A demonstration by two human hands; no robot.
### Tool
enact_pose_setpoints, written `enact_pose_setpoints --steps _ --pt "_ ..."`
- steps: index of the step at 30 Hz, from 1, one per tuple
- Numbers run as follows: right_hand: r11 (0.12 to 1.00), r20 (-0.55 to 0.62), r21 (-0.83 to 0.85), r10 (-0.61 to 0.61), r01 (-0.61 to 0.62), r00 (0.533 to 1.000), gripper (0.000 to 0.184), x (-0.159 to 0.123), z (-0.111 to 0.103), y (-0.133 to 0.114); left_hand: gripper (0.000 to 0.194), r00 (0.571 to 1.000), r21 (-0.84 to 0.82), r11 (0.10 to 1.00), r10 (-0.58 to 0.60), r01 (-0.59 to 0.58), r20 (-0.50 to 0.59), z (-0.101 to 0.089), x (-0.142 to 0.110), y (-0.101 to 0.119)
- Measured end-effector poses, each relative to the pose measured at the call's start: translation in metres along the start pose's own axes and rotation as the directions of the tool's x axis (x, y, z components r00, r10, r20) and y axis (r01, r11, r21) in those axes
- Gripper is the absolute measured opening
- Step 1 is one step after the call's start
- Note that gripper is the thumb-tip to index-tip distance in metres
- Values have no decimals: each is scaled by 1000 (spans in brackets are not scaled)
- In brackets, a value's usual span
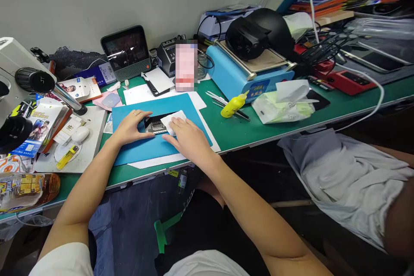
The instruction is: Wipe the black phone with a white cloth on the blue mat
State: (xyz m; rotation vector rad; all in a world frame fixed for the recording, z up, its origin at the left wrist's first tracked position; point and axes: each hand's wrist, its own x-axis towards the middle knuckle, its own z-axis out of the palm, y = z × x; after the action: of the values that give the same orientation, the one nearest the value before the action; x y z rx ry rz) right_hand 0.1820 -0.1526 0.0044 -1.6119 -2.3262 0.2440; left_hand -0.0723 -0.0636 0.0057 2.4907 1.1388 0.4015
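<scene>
A phone (155, 124) with a dark, shiny face lies sideways on a blue mat (139, 153). My left hand (132, 128) grips its left end, thumb along the near edge and fingers along the far edge. Pressed onto the phone's right part is a folded white tissue (168, 120), held under the fingers of my right hand (190, 136). That tissue and hand hide the phone's right end. White paper sheets (142, 95) stick out from beneath the mat, on the green tabletop.
To the right are a yellow bottle (233, 105), a tissue pack (284, 105) and a blue machine (233, 71) bearing a black helmet-like object (258, 30). A smart display (126, 49) stands behind. At left are boxes and a microscope-like stand (69, 98). Another person's clothed leg (349, 172) is at right.
</scene>
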Motion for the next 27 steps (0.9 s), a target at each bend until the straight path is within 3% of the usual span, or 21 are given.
enact_pose_setpoints --steps 6,10,12,16,19,27 --pt "1000 56 -3 -8 8 998 56 34 -5 -2 80 1000 -6 1000 4 -5 -14 -1 0 1" --pt "999 48 22 -30 29 998 66 39 1 -8 98 999 -53 998 22 -24 -36 0 0 -1" --pt "997 31 46 -67 66 997 74 39 8 -15 97 995 -83 995 43 -51 -93 1 0 -4" --pt "991 20 67 -119 117 993 86 43 21 -30 88 975 -82 992 80 -99 -208 4 2 -11" --pt "988 25 76 -137 135 990 91 48 26 -41 84 974 -78 993 70 -88 -215 4 2 -12" --pt "981 -3 52 -187 186 982 95 32 28 -54 33 962 -196 977 -134 87 -239 2 3 -6"
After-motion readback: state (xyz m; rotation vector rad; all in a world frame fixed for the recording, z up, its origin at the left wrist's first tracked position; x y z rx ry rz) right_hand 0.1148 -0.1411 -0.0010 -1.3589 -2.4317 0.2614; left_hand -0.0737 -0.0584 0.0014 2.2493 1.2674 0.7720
